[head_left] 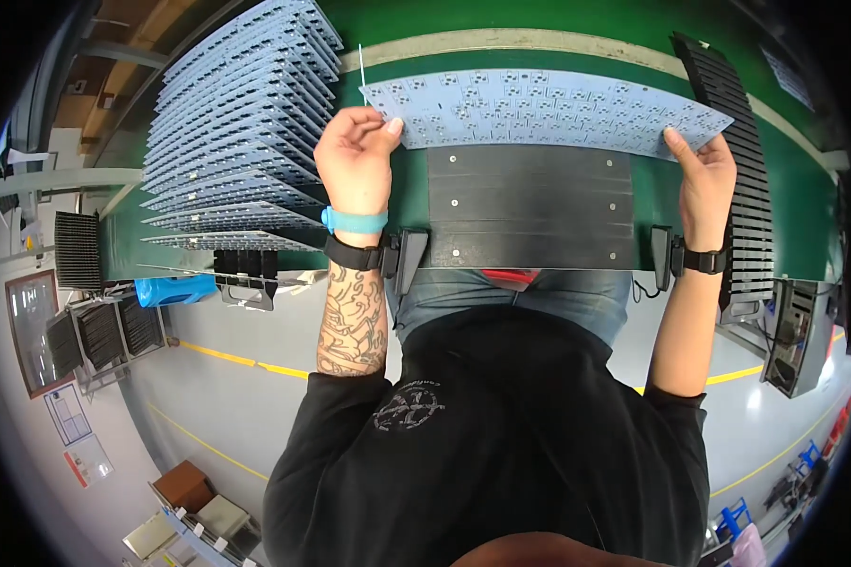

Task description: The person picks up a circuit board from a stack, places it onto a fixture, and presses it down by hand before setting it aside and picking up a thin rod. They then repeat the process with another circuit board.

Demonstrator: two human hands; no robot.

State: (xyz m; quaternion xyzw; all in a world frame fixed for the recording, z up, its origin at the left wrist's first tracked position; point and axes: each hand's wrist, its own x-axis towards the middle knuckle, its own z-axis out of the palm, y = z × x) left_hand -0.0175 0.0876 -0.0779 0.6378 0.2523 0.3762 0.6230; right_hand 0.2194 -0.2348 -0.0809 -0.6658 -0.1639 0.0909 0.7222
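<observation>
A long light-blue circuit board (529, 109), covered in rows of small marks, is held up between my two hands over the far side of the bench. My left hand (357, 156) pinches its left end, thumb on the face and fingers behind. At the other end, my right hand (704, 175) grips the lower right corner with the thumb on the face. Below the board lies a black plate (529, 208) with screws along its sides. To the left of my left hand stands a rack of many similar light-blue boards (236, 123), stacked in spaced layers.
A black slotted rack (742, 180) stands right of my right hand on the green bench top (407, 203). A pale strip (520, 40) runs along the back. Left of the bench are a blue container (173, 290) and more black racks (99, 335).
</observation>
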